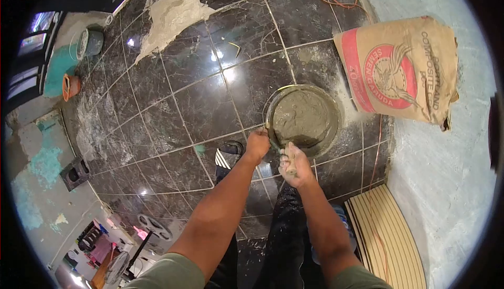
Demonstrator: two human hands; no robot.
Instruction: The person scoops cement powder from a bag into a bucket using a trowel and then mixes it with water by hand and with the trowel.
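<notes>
A round bucket (336, 126) of wet grey cement mix (304, 115) stands on the floor in front of me. My left hand (258, 146) is closed at its near left rim. Beside it, at the near edge of the bucket, is my right hand (294, 165), turned partly palm up and smeared with cement. Its fingers are curled in, and what they hold, if anything, I cannot make out. The mix has a rough, lumpy surface, with a darker patch along its near side.
A large paper cement bag (396, 71) leans by the pale wall at right. Ribbed panels (388, 231) lie below it, with an orange cable (375, 173) alongside. At far left stand a dark bucket (93, 43) and an orange container (71, 86). Dark tiles (194, 110) cover the floor.
</notes>
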